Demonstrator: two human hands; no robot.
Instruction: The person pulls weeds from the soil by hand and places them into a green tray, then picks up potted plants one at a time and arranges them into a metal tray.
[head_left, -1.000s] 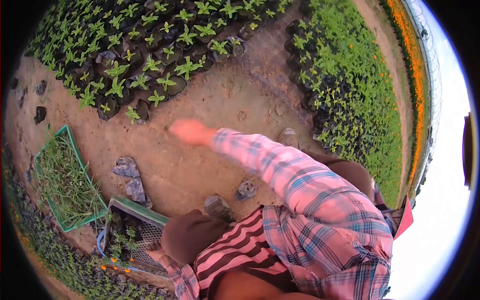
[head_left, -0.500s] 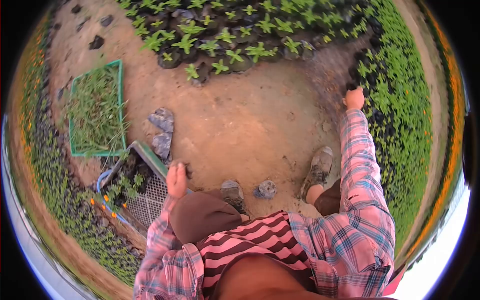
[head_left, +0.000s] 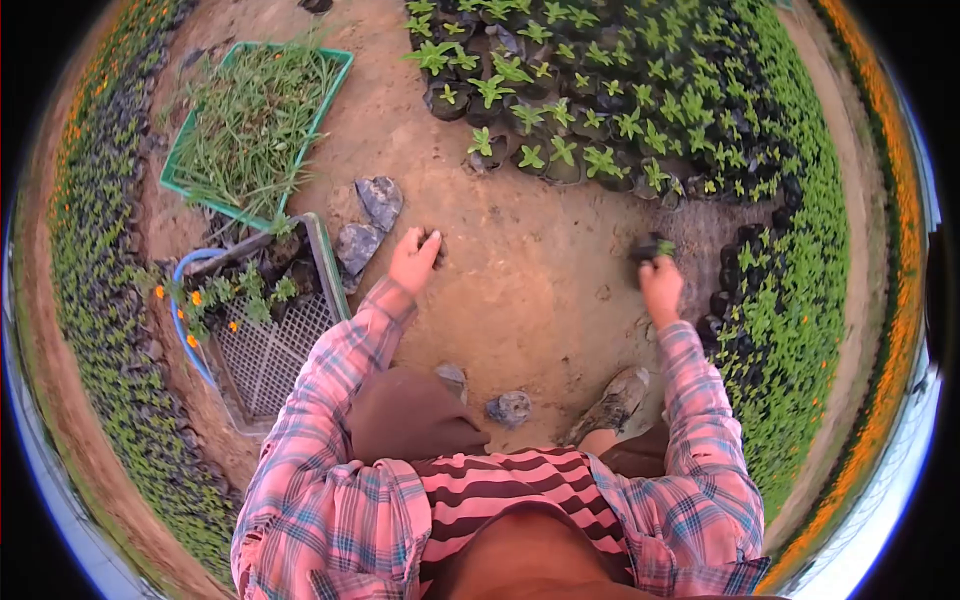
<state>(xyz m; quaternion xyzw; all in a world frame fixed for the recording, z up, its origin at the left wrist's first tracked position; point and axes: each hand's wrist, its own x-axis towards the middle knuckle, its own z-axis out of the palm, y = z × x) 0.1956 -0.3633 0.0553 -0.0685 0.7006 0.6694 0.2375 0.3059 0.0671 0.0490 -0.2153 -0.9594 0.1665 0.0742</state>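
My right hand (head_left: pixel 661 288) is closed on a potted seedling (head_left: pixel 652 247), a small green plant in a black bag, held above the bare soil in front of the right-hand rows. My left hand (head_left: pixel 414 259) is over the soil with its fingertips apart; a dark patch beside them is too small to make out. Close to that hand lie crumpled dark plastic bags (head_left: pixel 379 202). A mesh-bottomed crate (head_left: pixel 270 350) stands left of my left arm, with several bagged plants and orange flowers (head_left: pixel 195 298) inside.
A green crate (head_left: pixel 172 165) full of pulled grass (head_left: pixel 250 130) sits behind the mesh crate. Bagged seedlings (head_left: pixel 600 160) stand in rows ahead, more plants (head_left: pixel 785 330) along the right. A grey lump (head_left: pixel 510 408) lies near my shoe (head_left: pixel 617 400).
My right hand has come away from the right-hand rows, bringing a potted seedling toward the middle. My left hand has moved forward from beside my knee. The view has shifted.
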